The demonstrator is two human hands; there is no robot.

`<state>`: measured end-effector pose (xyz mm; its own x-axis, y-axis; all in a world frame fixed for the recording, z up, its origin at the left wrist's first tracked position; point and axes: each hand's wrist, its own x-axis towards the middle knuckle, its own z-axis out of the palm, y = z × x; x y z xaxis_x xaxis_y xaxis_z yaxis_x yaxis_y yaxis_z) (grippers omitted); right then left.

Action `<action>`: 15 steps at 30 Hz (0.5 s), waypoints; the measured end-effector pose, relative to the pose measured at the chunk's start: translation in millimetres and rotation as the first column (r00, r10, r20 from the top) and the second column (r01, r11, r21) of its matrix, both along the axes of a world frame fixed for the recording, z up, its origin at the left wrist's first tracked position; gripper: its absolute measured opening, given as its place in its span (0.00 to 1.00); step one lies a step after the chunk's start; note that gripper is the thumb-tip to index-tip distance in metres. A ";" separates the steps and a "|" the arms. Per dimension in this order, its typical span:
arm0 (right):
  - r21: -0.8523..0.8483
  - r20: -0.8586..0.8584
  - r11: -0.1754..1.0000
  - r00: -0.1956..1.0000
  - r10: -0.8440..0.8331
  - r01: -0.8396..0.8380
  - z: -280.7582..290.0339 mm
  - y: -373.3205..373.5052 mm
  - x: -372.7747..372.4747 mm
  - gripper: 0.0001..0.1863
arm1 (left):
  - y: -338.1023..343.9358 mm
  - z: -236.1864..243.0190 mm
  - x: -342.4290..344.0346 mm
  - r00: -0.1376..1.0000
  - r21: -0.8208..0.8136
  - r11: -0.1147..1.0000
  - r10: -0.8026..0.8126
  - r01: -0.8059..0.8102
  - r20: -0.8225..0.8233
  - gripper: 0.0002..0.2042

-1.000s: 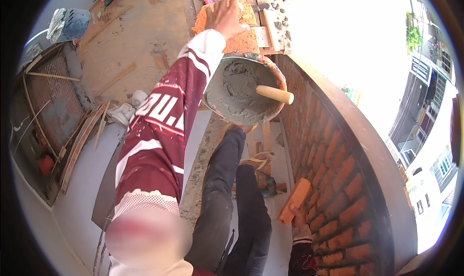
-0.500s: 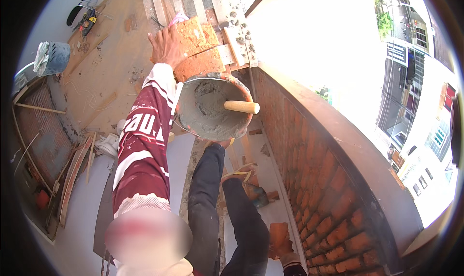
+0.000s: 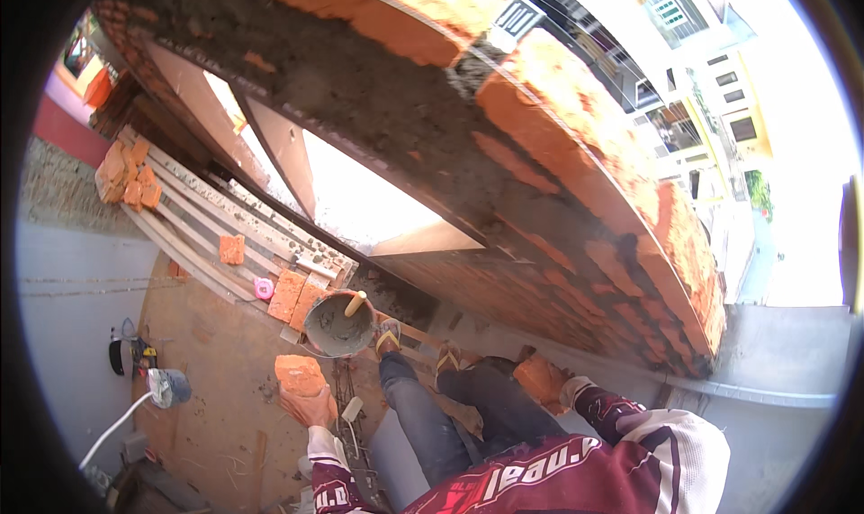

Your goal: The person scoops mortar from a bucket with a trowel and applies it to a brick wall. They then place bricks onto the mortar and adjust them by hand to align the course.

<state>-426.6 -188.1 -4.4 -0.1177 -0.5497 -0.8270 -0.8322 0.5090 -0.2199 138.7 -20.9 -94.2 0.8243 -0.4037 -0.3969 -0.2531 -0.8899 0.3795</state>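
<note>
Low in the view, my left hand (image 3: pixel 309 405) is closed round an orange brick (image 3: pixel 299 375), held beside my left leg. My right hand (image 3: pixel 561 382) is closed on another brick (image 3: pixel 538 377) by my right leg. Above my feet, a bucket (image 3: pixel 328 332) holds grey mortar, with a wooden handle (image 3: pixel 355 303) sticking up from it. Just left of the bucket are two orange bricks (image 3: pixel 286 294) and a pink tape measure (image 3: pixel 264 288) on wooden planks (image 3: pixel 198 228).
A brick wall (image 3: pixel 585 190) with grey mortar and a taut string along its top spans the upper right; buildings show beyond. A brick pile (image 3: pixel 126 174) lies at the planks' far left. A grey bucket (image 3: pixel 169 388) and tools (image 3: pixel 135 356) are at lower left.
My view has swung toward the wall's top. My left hand has left the bricks above the bucket and come down holding one. My right hand still holds its brick.
</note>
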 end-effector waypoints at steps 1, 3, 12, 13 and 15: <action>-0.034 0.009 0.998 0.999 -0.045 0.045 10.4 2.0 -1.3 0.55 | 12.1 15.3 -12.0 0.999 0.093 0.996 0.018 -0.014 -0.037 0.51; -0.094 0.028 0.984 0.989 -0.147 0.149 30.4 9.2 -4.4 0.55 | 21.4 36.8 -29.5 0.991 0.135 0.984 -0.102 0.114 -0.090 0.51; -0.197 0.227 0.654 0.683 -0.694 0.730 97.2 86.3 -30.2 0.52 | -20.6 101.7 -48.8 0.725 0.070 0.743 -0.622 0.666 -0.296 0.51; -0.201 0.260 0.595 0.628 -0.734 0.778 102.8 97.6 -32.8 0.52 | -30.4 108.6 -48.5 0.696 0.062 0.715 -0.653 0.697 -0.297 0.51; -0.193 0.321 0.425 0.466 -0.824 0.884 113.2 128.8 -41.7 0.51 | -54.5 120.6 -46.6 0.633 0.042 0.652 -0.715 0.757 -0.297 0.51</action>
